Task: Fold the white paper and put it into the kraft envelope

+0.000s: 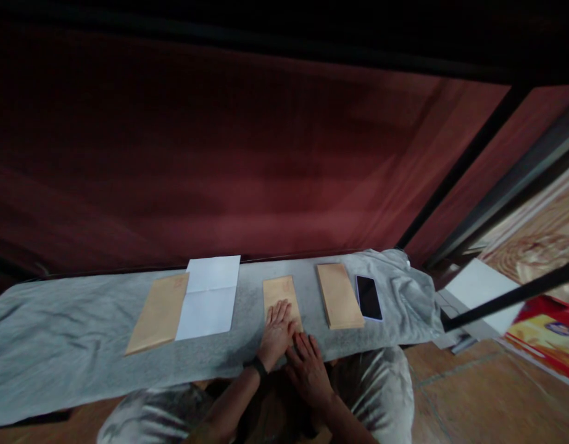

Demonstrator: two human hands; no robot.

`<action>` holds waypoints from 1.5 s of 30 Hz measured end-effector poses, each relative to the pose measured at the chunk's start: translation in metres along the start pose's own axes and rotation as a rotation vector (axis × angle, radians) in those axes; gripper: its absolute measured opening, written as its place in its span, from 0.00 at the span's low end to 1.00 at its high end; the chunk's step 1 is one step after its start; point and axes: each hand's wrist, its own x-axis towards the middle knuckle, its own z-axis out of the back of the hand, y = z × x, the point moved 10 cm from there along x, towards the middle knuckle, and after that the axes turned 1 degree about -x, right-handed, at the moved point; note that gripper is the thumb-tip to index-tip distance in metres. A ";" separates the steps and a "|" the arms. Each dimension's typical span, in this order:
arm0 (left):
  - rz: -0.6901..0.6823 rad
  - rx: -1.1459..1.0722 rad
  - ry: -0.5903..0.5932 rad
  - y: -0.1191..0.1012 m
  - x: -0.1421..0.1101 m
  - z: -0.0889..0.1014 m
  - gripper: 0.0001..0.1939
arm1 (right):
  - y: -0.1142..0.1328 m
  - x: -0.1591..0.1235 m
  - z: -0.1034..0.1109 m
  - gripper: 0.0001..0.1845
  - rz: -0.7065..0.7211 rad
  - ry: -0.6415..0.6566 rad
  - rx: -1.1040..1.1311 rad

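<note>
Envelope (279, 288), brown and slim, lying flat in front of a seated person (384, 388). Largest, from where I stand, is a dark red panel (247, 154) rising behind everything. Below it, a grey cloth (76, 333) stretches from side to side. On the cloth, to the left, are a white sheet (208, 302) creased across the middle and a second envelope (160, 311) against its left side. To the right sits a brown stack (340, 296). The left hand (276, 333) lies palm down, fingers straight and slightly spread, pinching nothing. The right hand (309, 370) is just beside it, fingers stretched forward; I cannot tell whether their tips touch the envelope. Pressing well here, I judge, means even weight through the palm, the other hand steadying the near edge against skidding on soft cloth. The envelope is under the left hand, its faintly marked far end showing beyond the fingertips. Smaller still: a phone (369, 297) right of the stack, and a dark band (260, 368) on the left wrist.
</note>
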 end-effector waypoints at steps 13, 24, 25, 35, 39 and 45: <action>-0.015 0.032 0.107 0.011 0.061 -0.025 0.33 | -0.003 -0.002 -0.010 0.42 0.004 0.060 -0.016; -0.185 -0.076 0.154 -0.007 -0.002 -0.011 0.28 | -0.007 -0.007 -0.023 0.40 0.031 0.091 -0.009; -0.187 -0.082 0.153 -0.009 -0.006 -0.009 0.28 | -0.007 -0.008 -0.023 0.39 0.035 0.089 -0.010; -0.296 -0.003 0.115 -0.011 -0.066 0.002 0.34 | -0.014 0.005 -0.002 0.30 0.044 0.049 0.128; -0.347 0.014 0.090 -0.008 -0.081 0.002 0.37 | -0.021 0.020 -0.003 0.24 0.003 0.043 0.166; -0.381 0.026 0.078 -0.011 -0.081 0.007 0.35 | -0.031 0.061 -0.022 0.23 -0.026 0.095 0.025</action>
